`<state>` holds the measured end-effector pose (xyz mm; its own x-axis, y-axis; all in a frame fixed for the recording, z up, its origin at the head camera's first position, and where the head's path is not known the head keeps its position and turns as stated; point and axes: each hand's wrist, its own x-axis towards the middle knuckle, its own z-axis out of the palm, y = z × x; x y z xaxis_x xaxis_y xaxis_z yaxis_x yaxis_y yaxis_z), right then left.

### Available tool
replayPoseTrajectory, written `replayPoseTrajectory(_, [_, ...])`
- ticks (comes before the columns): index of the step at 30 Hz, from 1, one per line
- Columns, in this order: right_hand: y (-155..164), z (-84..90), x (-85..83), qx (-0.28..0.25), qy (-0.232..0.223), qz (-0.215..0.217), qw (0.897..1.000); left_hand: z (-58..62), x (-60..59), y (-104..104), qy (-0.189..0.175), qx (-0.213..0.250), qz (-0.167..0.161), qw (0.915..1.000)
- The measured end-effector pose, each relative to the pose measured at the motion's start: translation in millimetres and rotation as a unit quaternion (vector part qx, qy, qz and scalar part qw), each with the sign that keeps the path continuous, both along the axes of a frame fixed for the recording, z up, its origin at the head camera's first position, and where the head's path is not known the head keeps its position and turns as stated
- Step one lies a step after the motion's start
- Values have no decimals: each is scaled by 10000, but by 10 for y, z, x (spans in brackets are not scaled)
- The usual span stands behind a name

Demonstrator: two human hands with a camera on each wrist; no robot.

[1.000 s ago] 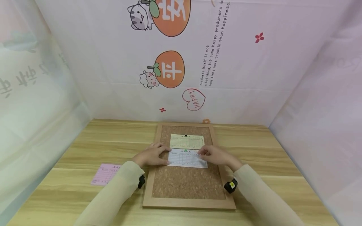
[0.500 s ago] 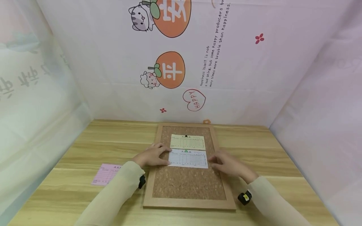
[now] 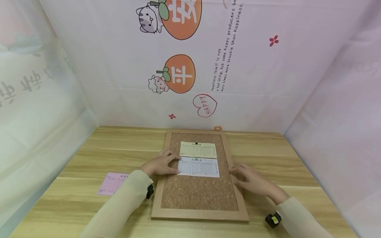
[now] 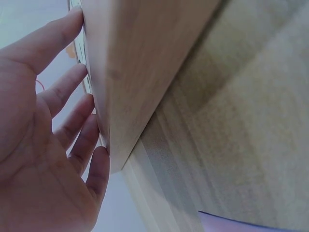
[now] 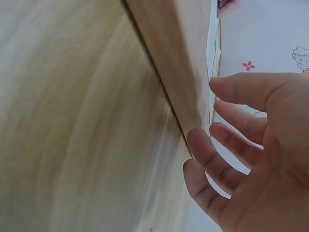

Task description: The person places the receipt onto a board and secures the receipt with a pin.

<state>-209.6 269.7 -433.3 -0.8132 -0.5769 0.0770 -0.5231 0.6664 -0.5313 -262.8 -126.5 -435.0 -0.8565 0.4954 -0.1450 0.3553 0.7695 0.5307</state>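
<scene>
A wood-framed cork board (image 3: 199, 195) lies on the table. Pinned near its far end is a yellow printed slip (image 3: 197, 150), with a black pin (image 3: 196, 143) at its top. Just below it lies a white printed slip (image 3: 198, 167) with a green pin (image 3: 196, 159) at its top edge. My left hand (image 3: 160, 164) rests fingertips on the white slip's left edge, its fingers spread and relaxed in the left wrist view. Over the board's right frame is my right hand (image 3: 253, 178), loosely bent and holding nothing, apart from the slip.
On the table (image 3: 119, 145) left of the board lies a pink printed slip (image 3: 111, 183), partly covered by the left sleeve (image 3: 125, 198). White printed cloth (image 3: 253, 76) walls in the table at the back and on both sides.
My right hand has let go of the white slip's right side and drawn away to the right, onto the board's frame. My left hand stays where it was.
</scene>
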Motion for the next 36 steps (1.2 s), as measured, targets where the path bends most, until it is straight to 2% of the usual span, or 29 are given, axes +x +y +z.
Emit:
replayPoseTrajectory(7, [77, -55, 33, -43, -59, 278, 9996, -30, -6, 9, 62, -59, 2, 10000])
replayPoseTrajectory(13, [83, 0, 39, 171, -337, 461, 9982, -5, -5, 17, 37, -6, -27, 10000])
replayPoseTrajectory(26, [85, 93, -7, 236, -828, 644, 9942, 10, -51, -55, 151, 294, -376, 9987])
replayPoseTrajectory(31, [82, 103, -6, 247, -887, 678, 9934, 33, -50, -97, -108, 867, -406, 9953])
replayPoseTrajectory(34, [82, 104, -4, 243, -911, 683, 9932, 26, -53, -157, -179, 1325, -394, 9902])
replayPoseTrajectory(36, [83, 103, -4, 241, -934, 676, 9930, 25, -48, -216, -153, 1476, -382, 9882])
